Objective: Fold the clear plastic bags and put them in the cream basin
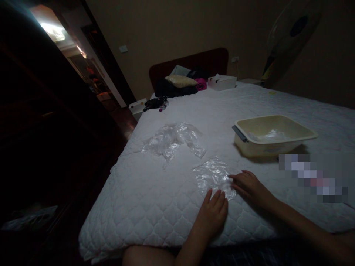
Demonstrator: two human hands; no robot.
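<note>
A clear plastic bag (212, 175) lies spread on the white quilted bed cover in front of me. My left hand (215, 212) rests at its near edge, fingers stretched out and flat. At the bag's right edge is my right hand (248, 186), its fingers apart and the fingertips touching the plastic. Farther off to the left lies a crumpled heap of clear plastic bags (169, 138). A cream plastic basin (277, 147) with a grey handle stands to the right, with more clear plastic (270, 135) inside it.
The quilted bed cover (144, 207) spreads under everything. Near the headboard (194, 61) are a pillow (181, 81), a pink roll (201, 84) and a white box (222, 82). Dark items (155, 103) lie at the left edge. A fan (294, 33) stands at the right. One patch is blurred out.
</note>
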